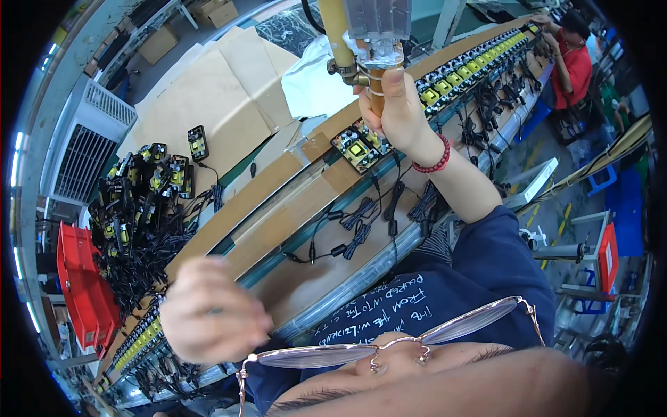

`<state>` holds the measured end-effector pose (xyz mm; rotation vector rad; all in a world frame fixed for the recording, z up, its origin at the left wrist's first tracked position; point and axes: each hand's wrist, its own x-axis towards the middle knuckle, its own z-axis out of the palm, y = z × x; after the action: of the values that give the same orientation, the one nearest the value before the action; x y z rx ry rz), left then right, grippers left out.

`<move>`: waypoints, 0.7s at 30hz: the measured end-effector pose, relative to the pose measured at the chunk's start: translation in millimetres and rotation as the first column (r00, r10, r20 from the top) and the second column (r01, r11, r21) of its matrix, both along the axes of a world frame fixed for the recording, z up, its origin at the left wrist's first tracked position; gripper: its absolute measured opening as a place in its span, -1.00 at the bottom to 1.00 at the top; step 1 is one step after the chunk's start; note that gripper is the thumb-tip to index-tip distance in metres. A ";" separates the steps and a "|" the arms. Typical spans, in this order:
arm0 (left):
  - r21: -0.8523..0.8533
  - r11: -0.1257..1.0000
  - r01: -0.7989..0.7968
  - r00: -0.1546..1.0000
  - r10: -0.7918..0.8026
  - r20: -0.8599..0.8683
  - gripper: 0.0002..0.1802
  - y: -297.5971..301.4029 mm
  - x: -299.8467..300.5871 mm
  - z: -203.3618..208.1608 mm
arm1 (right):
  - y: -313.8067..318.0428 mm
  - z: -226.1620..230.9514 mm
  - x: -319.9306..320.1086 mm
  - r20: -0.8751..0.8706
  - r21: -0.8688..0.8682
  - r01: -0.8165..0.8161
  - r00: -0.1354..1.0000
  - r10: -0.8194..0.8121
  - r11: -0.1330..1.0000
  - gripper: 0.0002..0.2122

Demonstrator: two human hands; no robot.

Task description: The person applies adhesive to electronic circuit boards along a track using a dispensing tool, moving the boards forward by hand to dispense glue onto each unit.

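Observation:
My right hand (401,115), with a red bead bracelet at its wrist, is wrapped round an amber-brown nozzle (376,90). White residue coats the nozzle's top, under a clear plastic cover (379,19). Just below that hand, a circuit board (357,147) with a yellow transformer lies on the rail (278,201), its cable hanging toward me. My left hand (212,309) is over the near left part of the rail, smeared by motion. Its fingers look curled, but whether anything is in them cannot be made out.
Many boards (469,69) line the rail's far right, black cables (358,226) hanging along its near side. At left are a heap of boards with cables (135,215), a red bin (80,285) and cardboard sheets (208,90). A co-worker in red (573,66) handles the rail's far end.

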<state>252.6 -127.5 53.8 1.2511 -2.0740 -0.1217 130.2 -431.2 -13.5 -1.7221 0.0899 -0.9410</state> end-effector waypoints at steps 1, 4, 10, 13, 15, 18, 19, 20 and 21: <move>0.016 0.992 0.122 0.991 -0.121 -0.063 -0.86 -0.4 0.8 -2.4 | -2.8 -0.4 -0.4 -0.005 -0.006 0.010 1.000 -0.010 1.000 -0.30; 0.070 0.890 0.450 0.861 -0.412 -0.299 -0.83 10.9 1.1 -1.3 | -3.4 6.2 -2.0 -0.038 -0.043 -0.009 0.999 0.008 0.999 -0.31; -0.409 0.865 0.290 0.735 -0.475 -0.484 -0.88 17.5 -29.0 -2.9 | -10.1 20.5 14.7 -0.060 -0.004 0.037 0.997 -0.037 0.999 -0.21; -0.349 0.784 0.513 0.677 -0.619 -0.397 -0.92 43.1 -4.0 -25.3 | -24.7 33.0 29.5 -0.065 -0.033 -0.025 0.998 0.023 0.999 -0.19; -0.349 0.703 0.619 0.608 -0.711 -0.353 -0.92 48.8 11.8 -42.7 | -34.9 29.3 40.8 0.053 0.011 -0.049 0.997 0.049 0.999 -0.27; -0.502 0.771 0.391 0.635 -0.621 -0.459 -0.90 26.5 -27.8 -18.5 | -39.5 19.8 57.5 0.068 0.036 -0.056 0.996 0.053 0.998 -0.28; -0.545 0.789 0.282 0.639 -0.579 -0.507 -0.89 20.9 -29.2 -16.5 | -36.3 20.0 59.2 0.079 0.037 -0.025 0.997 0.022 0.999 -0.30; -0.571 0.804 0.165 0.636 -0.529 -0.562 -0.88 14.2 -32.5 -10.6 | -34.8 18.1 59.5 0.084 0.035 -0.028 0.996 0.025 0.999 -0.30; -0.638 0.749 0.177 0.655 -0.573 -0.492 -0.87 9.9 -28.3 -12.8 | -35.1 16.0 58.0 0.051 0.025 -0.022 0.998 0.021 0.999 -0.31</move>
<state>224.3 -117.6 41.0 0.2879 -1.5224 -0.1411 188.2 -466.3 2.6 -1.6719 0.0500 -0.9631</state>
